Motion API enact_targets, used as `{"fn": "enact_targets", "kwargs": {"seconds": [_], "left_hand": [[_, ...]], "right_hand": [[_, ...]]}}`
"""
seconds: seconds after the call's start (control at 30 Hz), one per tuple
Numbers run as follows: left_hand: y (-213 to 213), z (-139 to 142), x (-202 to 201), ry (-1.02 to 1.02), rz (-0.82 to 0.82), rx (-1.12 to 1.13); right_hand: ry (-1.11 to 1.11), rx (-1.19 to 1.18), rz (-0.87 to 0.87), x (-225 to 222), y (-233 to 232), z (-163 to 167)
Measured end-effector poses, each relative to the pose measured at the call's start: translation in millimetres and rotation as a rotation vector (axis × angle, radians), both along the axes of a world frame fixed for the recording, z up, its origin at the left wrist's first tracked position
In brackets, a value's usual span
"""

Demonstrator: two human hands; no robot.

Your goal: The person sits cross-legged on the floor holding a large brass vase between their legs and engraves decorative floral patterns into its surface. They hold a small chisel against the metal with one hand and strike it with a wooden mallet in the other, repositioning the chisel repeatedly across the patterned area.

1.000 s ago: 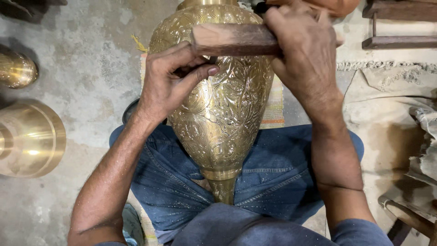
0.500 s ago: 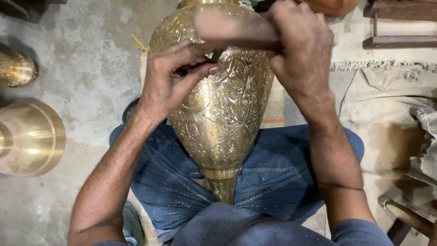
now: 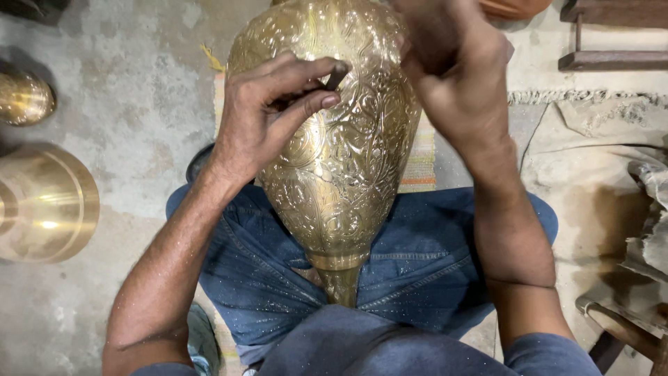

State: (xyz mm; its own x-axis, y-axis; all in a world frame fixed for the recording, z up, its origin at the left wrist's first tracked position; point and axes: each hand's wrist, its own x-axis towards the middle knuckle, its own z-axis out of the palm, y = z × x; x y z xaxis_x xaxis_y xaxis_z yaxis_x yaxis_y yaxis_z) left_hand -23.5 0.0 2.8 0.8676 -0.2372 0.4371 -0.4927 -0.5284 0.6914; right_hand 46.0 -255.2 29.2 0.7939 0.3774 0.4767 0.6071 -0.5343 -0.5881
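left hand (image 3: pixel 268 115) pinches small punch (image 3: pixel 336 75) on brass vase (image 3: pixel 334 174) | right hand (image 3: pixel 456 76) blurred, grip cannot tell | risk: punch may slip on curved brass, scratch pattern

We logged a brass bowl (image 3: pixel 42 205) and a smaller brass piece (image 3: pixel 24 97) on the concrete floor (image 3: pixel 132 104), a striped mat (image 3: pixel 421 157), a fringed cloth (image 3: pixel 591 146), and a wooden frame (image 3: pixel 612 35).

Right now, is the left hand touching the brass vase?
Touching. The head view shows the left hand lying on the engraved brass vase, fingers curled against its surface and pinching a small dark tool held to the metal.
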Motion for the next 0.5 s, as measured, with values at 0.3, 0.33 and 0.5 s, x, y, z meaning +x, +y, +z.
{"fn": "enact_targets", "kwargs": {"seconds": [0.3,0.33,0.5], "left_hand": [[-1,0,1,0.009,0.035,0.038],[0,1,2,-0.033,0.016,0.038],[-1,1,1,0.008,0.027,0.036]], "right_hand": [[-0.343,-0.175,0.076,5,2,-10],[-0.514,-0.410,-0.033,4,3,-11],[-0.252,-0.183,0.087,1,0,-10]]}}
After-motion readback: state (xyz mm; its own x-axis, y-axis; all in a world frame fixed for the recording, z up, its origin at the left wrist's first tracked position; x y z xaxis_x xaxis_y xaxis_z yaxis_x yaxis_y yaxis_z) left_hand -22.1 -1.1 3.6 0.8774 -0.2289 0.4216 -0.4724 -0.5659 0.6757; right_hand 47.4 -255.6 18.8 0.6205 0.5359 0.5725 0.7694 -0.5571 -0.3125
